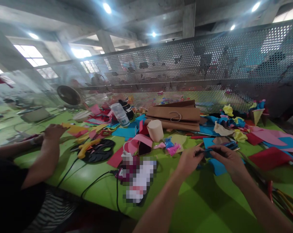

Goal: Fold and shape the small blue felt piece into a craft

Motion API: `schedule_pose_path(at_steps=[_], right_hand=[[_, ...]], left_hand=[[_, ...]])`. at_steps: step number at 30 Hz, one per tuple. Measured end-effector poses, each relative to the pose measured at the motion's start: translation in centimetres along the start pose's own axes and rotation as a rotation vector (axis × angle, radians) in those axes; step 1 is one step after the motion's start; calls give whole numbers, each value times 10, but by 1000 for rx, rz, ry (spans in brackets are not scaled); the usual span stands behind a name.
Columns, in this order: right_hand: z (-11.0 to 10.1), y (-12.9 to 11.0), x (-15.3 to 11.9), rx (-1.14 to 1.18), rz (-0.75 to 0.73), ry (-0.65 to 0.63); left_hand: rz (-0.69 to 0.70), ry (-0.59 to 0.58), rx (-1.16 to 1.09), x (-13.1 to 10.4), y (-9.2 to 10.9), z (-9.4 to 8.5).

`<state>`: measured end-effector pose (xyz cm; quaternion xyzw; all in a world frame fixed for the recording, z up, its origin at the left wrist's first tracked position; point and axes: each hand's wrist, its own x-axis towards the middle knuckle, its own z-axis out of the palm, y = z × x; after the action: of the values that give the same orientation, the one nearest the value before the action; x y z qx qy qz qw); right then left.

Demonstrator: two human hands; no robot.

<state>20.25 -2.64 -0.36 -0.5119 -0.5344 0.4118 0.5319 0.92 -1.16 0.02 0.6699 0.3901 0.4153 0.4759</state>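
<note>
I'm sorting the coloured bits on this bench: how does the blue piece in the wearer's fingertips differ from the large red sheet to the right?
Size: the blue piece looks much smaller, though fingers partly hide it; the red sheet spreads wide.
Pose: the blue piece is held between the left hand and right hand; the red sheet lies on the green table, untouched.

A perforated screen (161, 71) runs along the back of our worktop (205, 200).
Between our left grip (190, 160) and right grip (228, 158) we have a scrap (207, 151); left of them lies a phone (140, 181), then a glue gun (87, 149) over a mask (104, 153). Behind, a roll (155, 131) stands before folded sheets (173, 118), a container (119, 114) to its left; loose paper (269, 158) lies right.
</note>
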Motion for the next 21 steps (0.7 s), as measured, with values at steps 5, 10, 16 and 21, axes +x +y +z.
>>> schedule_pose_path(at_steps=[5, 10, 16, 21], right_hand=[[-2, -3, 1, 80, 36, 80], [-1, -4, 1, 133, 59, 129], [1, -3, 1, 130, 46, 171], [-2, -1, 1, 125, 45, 202]], left_hand=[[11, -3, 68, 0, -2, -3], [-27, -1, 47, 3, -5, -4], [-41, 30, 72, 3, -6, -5], [19, 127, 30, 3, 4, -8]])
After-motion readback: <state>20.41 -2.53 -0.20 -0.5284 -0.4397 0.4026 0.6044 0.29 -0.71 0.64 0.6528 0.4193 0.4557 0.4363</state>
